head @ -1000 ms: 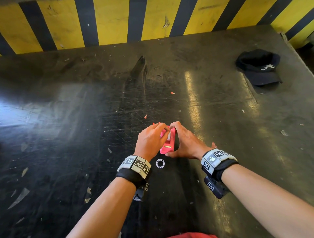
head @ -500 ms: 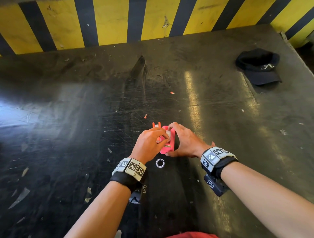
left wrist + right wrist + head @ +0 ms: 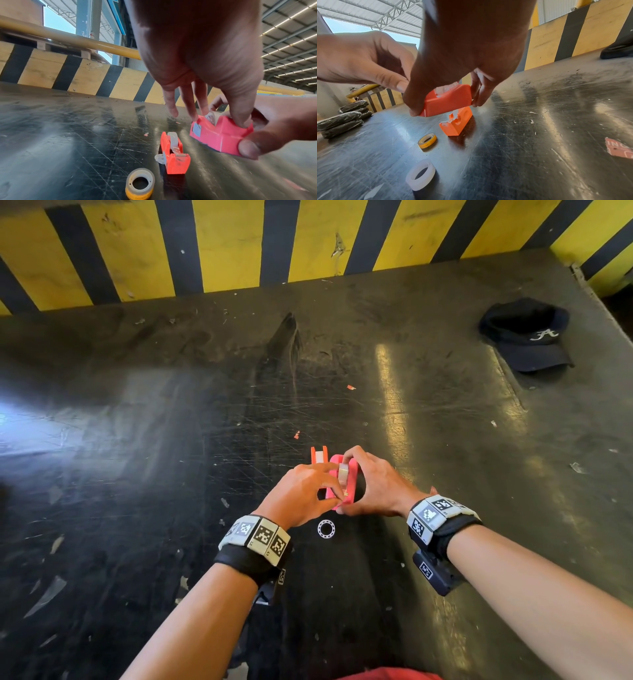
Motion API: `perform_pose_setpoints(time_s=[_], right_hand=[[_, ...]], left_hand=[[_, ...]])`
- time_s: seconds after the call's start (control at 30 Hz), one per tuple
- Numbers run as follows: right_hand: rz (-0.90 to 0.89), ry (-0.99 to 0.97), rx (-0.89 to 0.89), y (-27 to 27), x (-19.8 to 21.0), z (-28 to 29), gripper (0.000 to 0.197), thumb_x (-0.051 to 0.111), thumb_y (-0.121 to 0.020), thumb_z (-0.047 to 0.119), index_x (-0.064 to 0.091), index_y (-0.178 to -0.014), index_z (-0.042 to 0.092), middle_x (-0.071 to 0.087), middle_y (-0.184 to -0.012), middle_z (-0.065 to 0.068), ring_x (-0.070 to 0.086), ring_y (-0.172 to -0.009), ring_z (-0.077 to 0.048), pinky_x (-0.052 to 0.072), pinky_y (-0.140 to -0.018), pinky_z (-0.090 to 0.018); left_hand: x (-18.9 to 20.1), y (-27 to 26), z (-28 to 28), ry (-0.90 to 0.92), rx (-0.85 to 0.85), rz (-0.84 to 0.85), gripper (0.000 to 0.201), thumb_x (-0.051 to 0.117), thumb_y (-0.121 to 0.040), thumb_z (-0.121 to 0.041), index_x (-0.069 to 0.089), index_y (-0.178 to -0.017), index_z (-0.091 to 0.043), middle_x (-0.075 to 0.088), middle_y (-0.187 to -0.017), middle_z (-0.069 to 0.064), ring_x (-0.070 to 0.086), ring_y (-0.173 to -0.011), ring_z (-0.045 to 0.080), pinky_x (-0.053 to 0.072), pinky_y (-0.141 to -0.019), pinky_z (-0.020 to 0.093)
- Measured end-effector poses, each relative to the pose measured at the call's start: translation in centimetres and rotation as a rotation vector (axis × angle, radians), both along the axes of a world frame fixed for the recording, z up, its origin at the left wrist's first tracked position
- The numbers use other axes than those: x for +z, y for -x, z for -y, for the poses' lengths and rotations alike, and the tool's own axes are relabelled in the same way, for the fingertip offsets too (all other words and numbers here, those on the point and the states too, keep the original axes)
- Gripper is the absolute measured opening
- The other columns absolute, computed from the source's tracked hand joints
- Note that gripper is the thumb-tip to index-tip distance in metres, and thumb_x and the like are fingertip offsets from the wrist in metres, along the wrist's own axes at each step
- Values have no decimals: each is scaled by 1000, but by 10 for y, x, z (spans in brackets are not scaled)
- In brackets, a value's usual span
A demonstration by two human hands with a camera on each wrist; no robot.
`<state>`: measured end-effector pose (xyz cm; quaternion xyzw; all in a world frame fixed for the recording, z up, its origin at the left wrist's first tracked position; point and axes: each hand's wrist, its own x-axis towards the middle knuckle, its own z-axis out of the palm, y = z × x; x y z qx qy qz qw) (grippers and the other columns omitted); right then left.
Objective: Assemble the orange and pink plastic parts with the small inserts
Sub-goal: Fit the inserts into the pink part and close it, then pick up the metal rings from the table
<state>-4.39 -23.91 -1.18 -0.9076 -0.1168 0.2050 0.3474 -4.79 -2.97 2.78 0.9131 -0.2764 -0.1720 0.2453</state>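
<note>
While your right hand [image 3: 378,487] grips the pink part [image 3: 221,136] with the thumb at its near end and the fingers curled over the far end, the part is lifted a little above the black table [image 3: 137,474]. Its long axis runs away from you, with the near end lower. Your left hand [image 3: 301,494] pinches the same part from the left side, the thumb on top beside the small roll [image 3: 343,474] seated in its slot, the other fingers [image 3: 171,105] hanging straight and loose.

Just beyond your left fingertips, the orange part [image 3: 174,154] stands on the table, its long axis also pointing away from you, a grey strip lying in its channel. Nearer to you than both thumbs lie a white ring [image 3: 420,175] and a yellow-edged tape roll [image 3: 427,140], each flat and apart.

A dark cap [image 3: 527,337] lies well apart on the far right. The striped wall [image 3: 239,244] closes the far edge. Black bundles [image 3: 342,121] are stacked far to your left.
</note>
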Motion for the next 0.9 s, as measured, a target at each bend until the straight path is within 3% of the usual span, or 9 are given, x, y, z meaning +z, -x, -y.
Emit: perform_pose_setpoints(time_s=[0.23, 0.37, 0.43, 0.5, 0.6, 0.77, 0.9], right_hand=[[35, -27, -20, -2, 0, 4, 83, 94, -58, 56, 38, -117, 39, 58, -112, 4, 59, -102, -19, 51, -84, -35], [42, -11, -16, -6, -1, 9, 84, 94, -57, 51, 39, -119, 37, 57, -116, 3, 59, -106, -20, 53, -88, -39], [43, 21, -11, -8, -3, 13, 84, 95, -61, 43, 38, -122, 34, 55, -121, 1, 57, -109, -21, 50, -89, -36], [44, 56, -14, -13, -7, 17, 84, 95, -64, 37, 37, -123, 33, 50, -128, 0, 55, -112, -22, 47, -89, -35], [45, 96, -2, -22, -14, 19, 85, 95, -63, 33, 36, -125, 32, 45, -134, 1, 55, -114, -23, 47, -89, -33], [8, 160, 13, -37, -29, 15, 87, 96, -65, 32, 35, -127, 30, 42, -143, 0, 55, -116, -23, 47, -87, -32], [-9, 212, 3, -44, -43, 10, 87, 96, -67, 29, 36, -131, 27, 42, -147, 0, 58, -119, -25, 44, -85, -33]], left_hand=[[-13, 8, 2, -26, -26, 190, 19, 82, -85, -30, 81, -103, -36, 53, -154, -1, 51, -139, 27, 52, -106, 50], [-20, 10, -6, 98, 69, 209, 33, 74, -85, -5, 83, -98, -35, 59, -148, -1, 56, -133, 23, 48, -108, 39], [-21, 8, -13, 156, 191, 191, 36, 66, -84, 2, 82, -91, -30, 66, -138, -3, 64, -120, 18, 53, -103, 39], [-22, 4, -22, 173, 268, 183, 31, 65, -86, 0, 79, -92, -27, 71, -126, -4, 68, -105, 14, 58, -93, 40], [-28, -1, -36, 111, 320, 116, 28, 67, -88, -9, 74, -107, -28, 70, -117, -6, 67, -104, 13, 57, -95, 37], [-44, -6, -48, -52, 376, -40, 33, 72, -89, -22, 66, -121, -27, 66, -126, -1, 63, -113, 18, 53, -98, 37], [-59, -10, -55, -143, 367, -182, 54, 78, -85, -27, 56, -134, -26, 59, -136, 2, 57, -126, 21, 48, -108, 38]])
